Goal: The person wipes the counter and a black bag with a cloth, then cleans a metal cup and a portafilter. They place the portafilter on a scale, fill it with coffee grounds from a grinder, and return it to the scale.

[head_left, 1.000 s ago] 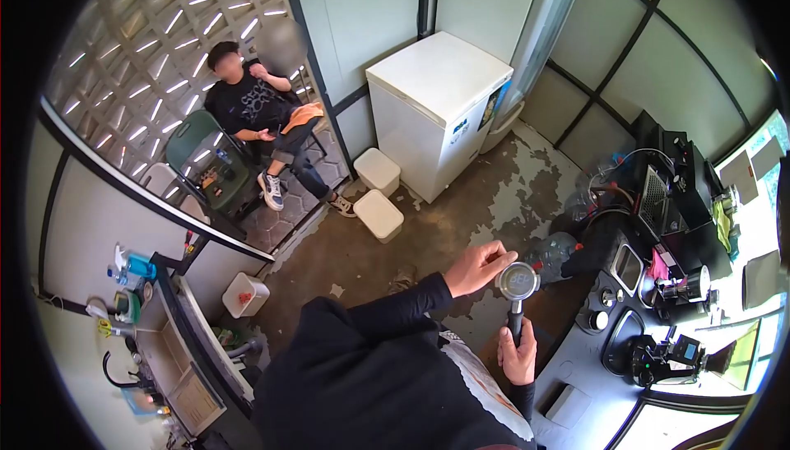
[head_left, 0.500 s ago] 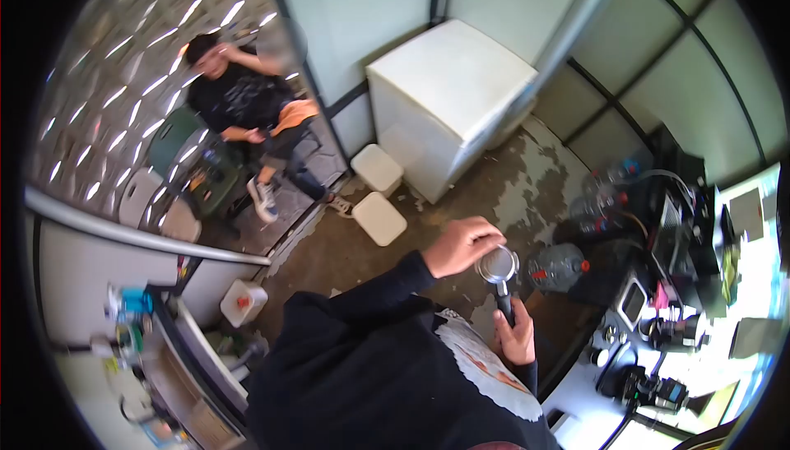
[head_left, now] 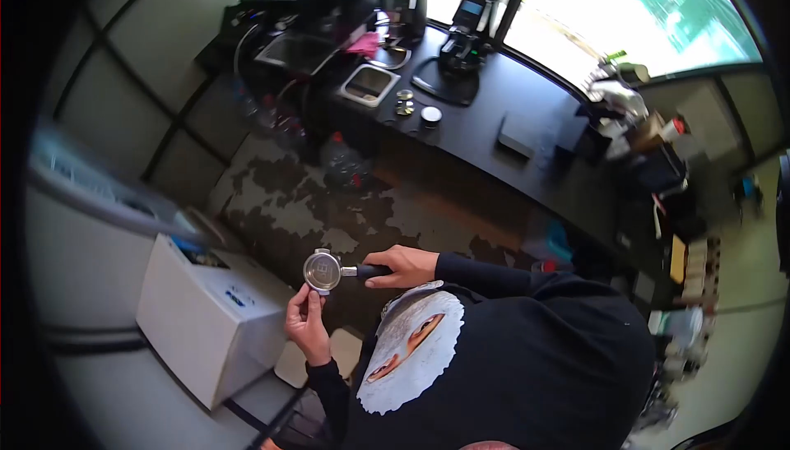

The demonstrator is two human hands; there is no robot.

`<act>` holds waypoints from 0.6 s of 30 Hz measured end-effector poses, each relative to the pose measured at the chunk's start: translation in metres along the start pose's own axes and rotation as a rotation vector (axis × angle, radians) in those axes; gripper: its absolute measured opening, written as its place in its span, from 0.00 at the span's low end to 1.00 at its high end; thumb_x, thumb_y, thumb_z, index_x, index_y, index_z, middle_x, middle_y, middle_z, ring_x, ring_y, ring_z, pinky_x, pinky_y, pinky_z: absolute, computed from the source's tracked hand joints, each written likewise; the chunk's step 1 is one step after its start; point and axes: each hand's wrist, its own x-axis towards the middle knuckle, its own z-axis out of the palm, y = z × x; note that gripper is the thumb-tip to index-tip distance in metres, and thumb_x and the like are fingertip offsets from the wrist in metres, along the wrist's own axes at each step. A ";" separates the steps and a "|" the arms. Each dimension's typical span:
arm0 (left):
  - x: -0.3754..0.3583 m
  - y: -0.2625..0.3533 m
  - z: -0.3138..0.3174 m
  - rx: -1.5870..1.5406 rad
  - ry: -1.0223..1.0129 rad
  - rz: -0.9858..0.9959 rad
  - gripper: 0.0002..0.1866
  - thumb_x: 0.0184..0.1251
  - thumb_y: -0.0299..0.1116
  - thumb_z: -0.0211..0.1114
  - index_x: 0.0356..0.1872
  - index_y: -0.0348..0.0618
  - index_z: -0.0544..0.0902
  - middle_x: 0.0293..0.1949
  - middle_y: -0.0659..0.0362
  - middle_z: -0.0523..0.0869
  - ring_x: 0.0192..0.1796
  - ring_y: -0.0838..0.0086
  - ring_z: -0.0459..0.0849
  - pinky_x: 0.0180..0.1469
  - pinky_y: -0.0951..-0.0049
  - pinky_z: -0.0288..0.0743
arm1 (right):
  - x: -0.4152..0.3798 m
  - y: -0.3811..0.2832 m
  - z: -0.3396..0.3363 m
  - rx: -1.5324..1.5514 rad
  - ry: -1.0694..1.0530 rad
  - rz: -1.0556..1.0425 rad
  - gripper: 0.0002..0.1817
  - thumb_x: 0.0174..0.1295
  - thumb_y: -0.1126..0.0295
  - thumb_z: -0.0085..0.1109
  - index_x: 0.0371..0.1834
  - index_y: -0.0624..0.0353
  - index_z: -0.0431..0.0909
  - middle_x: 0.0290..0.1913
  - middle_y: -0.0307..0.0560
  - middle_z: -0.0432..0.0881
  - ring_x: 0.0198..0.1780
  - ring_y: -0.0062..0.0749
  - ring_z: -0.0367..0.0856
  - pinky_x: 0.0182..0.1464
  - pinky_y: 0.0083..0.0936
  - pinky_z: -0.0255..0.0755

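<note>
A metal portafilter (head_left: 322,271) with a round basket and a black handle is in front of my body, its basket facing up. My right hand (head_left: 403,266) is closed around the handle, on the right side of the basket. At the basket's lower rim, my left hand (head_left: 309,327) pinches the edge between thumb and fingertips. Faint markings show inside the basket, and no coffee grounds are visible there.
A dark counter (head_left: 527,117) runs across the top, bearing a coffee grinder (head_left: 467,34), a metal tray (head_left: 370,85), a small metal tamper (head_left: 404,103) and a white-topped round item (head_left: 430,116). Plastic bottles (head_left: 344,162) stand below. A white cabinet (head_left: 206,318) is at left.
The view has swung round to the counter, and the seated person has left it. My left fingers have moved from above the basket to its rim. My right hand still holds the handle.
</note>
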 end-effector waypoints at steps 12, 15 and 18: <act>0.040 0.024 0.175 -0.327 -0.587 -0.020 0.27 0.82 0.44 0.49 0.18 0.51 0.55 0.15 0.70 0.53 0.16 0.85 0.46 0.19 0.77 0.39 | -0.154 0.113 -0.170 -0.152 1.063 0.420 0.22 0.68 0.51 0.61 0.49 0.61 0.77 0.37 0.61 0.84 0.42 0.53 0.86 0.45 0.40 0.77; 0.022 0.015 0.210 -0.258 -0.542 0.027 0.27 0.80 0.45 0.52 0.18 0.49 0.57 0.16 0.70 0.53 0.18 0.85 0.50 0.22 0.77 0.44 | -0.179 0.174 -0.241 -0.301 1.253 0.375 0.22 0.68 0.51 0.59 0.45 0.63 0.77 0.37 0.61 0.82 0.40 0.56 0.83 0.42 0.39 0.74; 0.001 0.007 0.243 -0.202 -0.487 0.047 0.27 0.81 0.43 0.51 0.18 0.48 0.56 0.15 0.70 0.54 0.18 0.85 0.51 0.23 0.77 0.47 | -0.195 0.233 -0.300 -0.308 1.243 0.505 0.24 0.69 0.47 0.56 0.43 0.61 0.77 0.37 0.58 0.82 0.43 0.56 0.82 0.45 0.42 0.73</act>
